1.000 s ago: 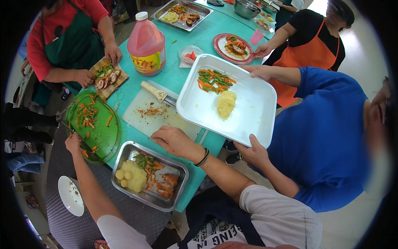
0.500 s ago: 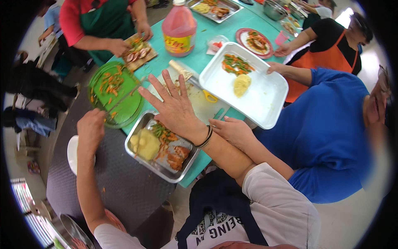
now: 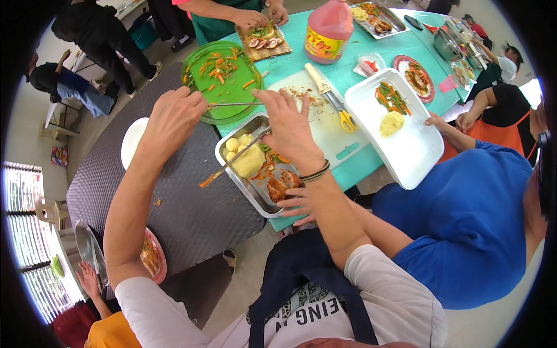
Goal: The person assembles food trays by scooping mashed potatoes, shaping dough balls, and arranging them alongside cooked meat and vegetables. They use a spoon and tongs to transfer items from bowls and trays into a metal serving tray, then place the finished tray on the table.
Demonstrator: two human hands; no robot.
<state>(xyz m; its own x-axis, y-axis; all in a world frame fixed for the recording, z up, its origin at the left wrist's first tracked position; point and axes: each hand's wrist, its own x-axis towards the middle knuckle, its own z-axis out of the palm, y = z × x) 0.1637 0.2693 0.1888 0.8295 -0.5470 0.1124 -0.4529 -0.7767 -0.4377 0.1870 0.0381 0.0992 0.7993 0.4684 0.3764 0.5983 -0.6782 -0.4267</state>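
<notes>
My left hand (image 3: pixel 177 116) is closed on one end of a slender metal utensil (image 3: pixel 235 105), apparently tongs. My right hand (image 3: pixel 284 124) grips its other end over the tray; a second metal length slants down left from there, a carrot strip (image 3: pixel 208 181) at its tip. The palm hides whether both lengths join. Below lies a metal tray (image 3: pixel 255 203) with mashed potato (image 3: pixel 248 162), small round balls (image 3: pixel 232 145), cut vegetables and browned meat (image 3: pixel 283 184). A co-worker's hand (image 3: pixel 299 206) is at the tray's near right corner.
A green plate (image 3: pixel 229 113) of carrot and bean strips lies beyond. On the turquoise table are a cutting board (image 3: pixel 301 124) with a knife and yellow-handled scissors (image 3: pixel 347 123), and a red jug (image 3: pixel 329 32). The blue-sleeved co-worker holds a white tray (image 3: pixel 406 156) at right.
My right hand, open and spread before, now closes on the metal utensil. My left hand has risen toward it. The view has turned, and the co-worker's free hand is lower, by the tray.
</notes>
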